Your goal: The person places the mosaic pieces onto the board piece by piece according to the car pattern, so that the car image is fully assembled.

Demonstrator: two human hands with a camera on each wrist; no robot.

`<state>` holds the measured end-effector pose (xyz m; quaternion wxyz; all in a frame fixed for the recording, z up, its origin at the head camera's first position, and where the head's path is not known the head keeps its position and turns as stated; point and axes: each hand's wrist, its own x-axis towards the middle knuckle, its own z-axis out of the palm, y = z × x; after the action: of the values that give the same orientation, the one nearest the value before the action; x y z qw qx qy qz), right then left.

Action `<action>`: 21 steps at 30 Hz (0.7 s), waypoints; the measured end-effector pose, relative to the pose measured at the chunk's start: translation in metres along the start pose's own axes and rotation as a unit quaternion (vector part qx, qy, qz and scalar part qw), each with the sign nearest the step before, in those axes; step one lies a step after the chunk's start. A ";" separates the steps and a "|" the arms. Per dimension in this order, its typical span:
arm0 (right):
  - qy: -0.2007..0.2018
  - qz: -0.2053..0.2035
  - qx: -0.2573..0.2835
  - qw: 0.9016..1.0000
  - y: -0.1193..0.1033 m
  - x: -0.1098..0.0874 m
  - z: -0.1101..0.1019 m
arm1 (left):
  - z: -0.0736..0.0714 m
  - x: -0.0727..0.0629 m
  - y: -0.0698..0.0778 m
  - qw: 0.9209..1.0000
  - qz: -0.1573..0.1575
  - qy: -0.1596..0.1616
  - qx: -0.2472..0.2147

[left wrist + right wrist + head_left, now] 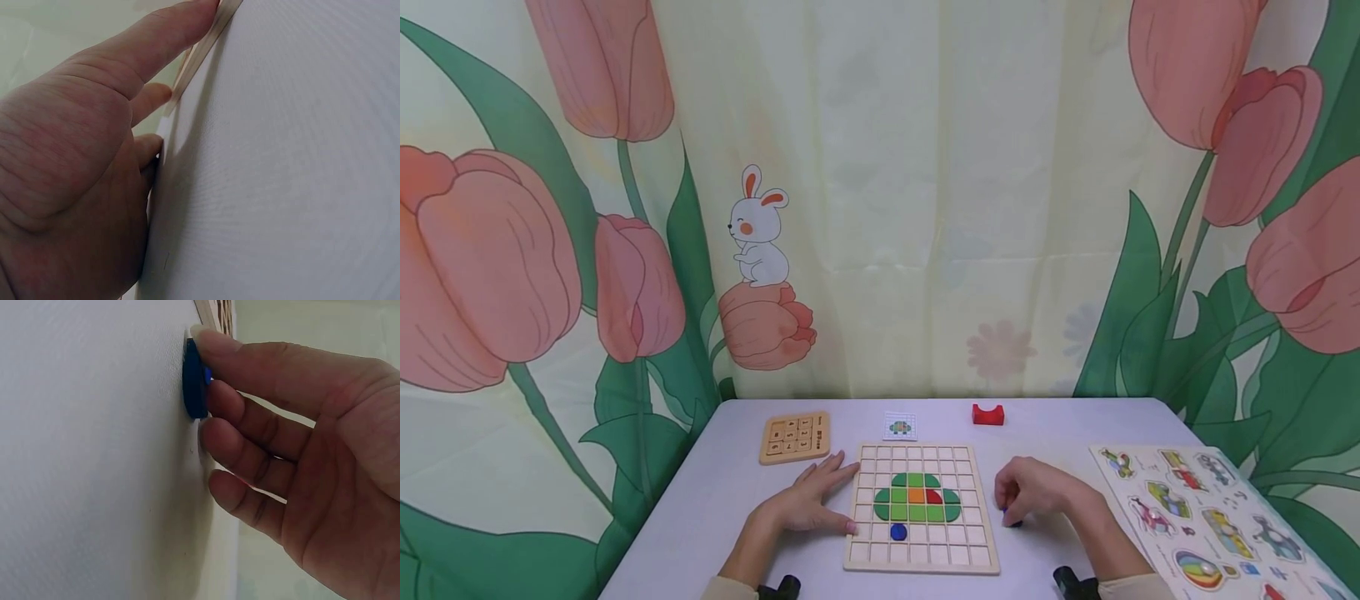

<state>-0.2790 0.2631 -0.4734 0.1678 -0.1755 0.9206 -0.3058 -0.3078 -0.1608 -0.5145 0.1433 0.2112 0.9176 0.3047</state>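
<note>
A wooden grid board (985, 560) lies on the table. Green tiles (916, 514), an orange tile (917, 496) and a red tile (933, 497) form a rounded shape in its middle cells, with a round blue piece (898, 532) below them. My left hand (805, 498) is spread at the board's left edge, thumb and fingertips touching the rim. To the right of the board, my right hand (1036, 488) pinches a dark blue piece (194, 384) with a curved side, low at the tabletop. A brighter blue bit (208, 376) shows behind it, partly hidden by the fingers.
Behind the board lies a small pattern card (900, 426). A wooden number tray (794, 437) is at the back left, a red notched block (988, 415) at the back right. On the right, a sheet of colourful pictures (1195, 517) extends past the table's edge.
</note>
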 end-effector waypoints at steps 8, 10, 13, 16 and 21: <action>0.015 0.045 -0.006 0.999 -0.007 0.003 0.004 | 0.000 0.000 0.000 1.000 0.000 0.002 -0.003; 0.015 0.047 -0.007 0.999 -0.007 0.003 0.005 | 0.000 0.000 -0.001 1.000 0.000 0.002 -0.004; 0.016 0.048 -0.007 0.999 -0.006 0.003 0.006 | 0.001 0.001 -0.001 1.000 -0.001 0.003 -0.005; 0.019 0.036 -0.002 0.999 -0.006 0.004 0.006 | 0.001 0.001 -0.002 1.000 -0.001 0.004 -0.006; 0.035 0.006 0.014 0.999 -0.004 0.006 0.004 | 0.001 0.001 -0.002 1.000 0.000 0.003 -0.004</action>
<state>-0.2819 0.2549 -0.4752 0.1399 -0.1566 0.9225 -0.3238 -0.3089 -0.1614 -0.5165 0.1418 0.2099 0.9167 0.3089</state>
